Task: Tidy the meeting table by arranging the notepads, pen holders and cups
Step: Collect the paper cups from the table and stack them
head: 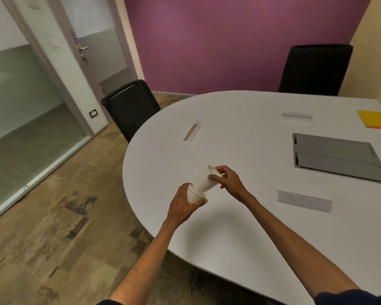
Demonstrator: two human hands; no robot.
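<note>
The rounded near end of the worktop (240, 133) lies bare and open around both hands. Obstacles sit farther right: a grey hatch (337, 159) set into the surface, a paper label (304, 201) near it, and a yellow notepad (376, 118) at the far right edge. Two black chairs (132, 106) stand against the far rim.

Cups (201, 183): we read thin white paper, matt, smooth-walled, with rolled rims.
Table (240, 139): we see a white top, smooth, matt, faintly sheened.
Hatch (337, 159): we note grey panels, smooth, looking like brushed metal or plastic; we cannot tell which.
Notepad (376, 118): we see yellow paper, matt.
Label (304, 201): we see pale paper, flat and matt.
Chairs (130, 106): we read black covering, dull; cloth or leather is unclear.
Floor (53, 216): we see wood-look planks, mottled, low gloss.
Wall (229, 40): we see purple paint, matt.
Partition (20, 95): we see frosted glass.
</note>
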